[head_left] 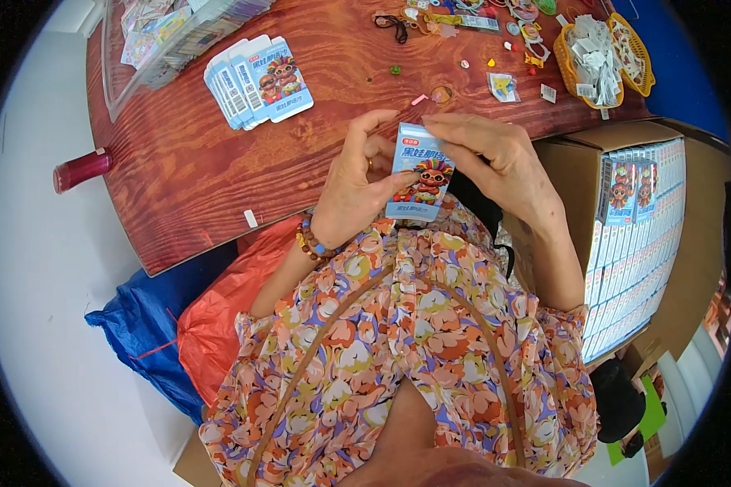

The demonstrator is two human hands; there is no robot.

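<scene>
A small light-blue cardboard box (pixel 415 183) with a cartoon figure on its front is upright between my hands, near the table's front edge. My left hand (pixel 356 183) grips its left side, thumb across the front and fingers behind. My right hand (pixel 495 158) is at the box's upper right corner, its fingers bent over the top edge. Whether the top flap is tucked in is hidden by those fingers. To the far left on the table lies a fanned stack of flat blue cartons (pixel 260 85) with the same print.
An open brown carton (pixel 625 134) packed with rows of similar boxes stands at my right. Yellow baskets (pixel 585 97) hold small packets. A clear bin (pixel 122 73) is at far left, with a dark red cylinder (pixel 84 170) by the table edge. Trinkets lie scattered at the back.
</scene>
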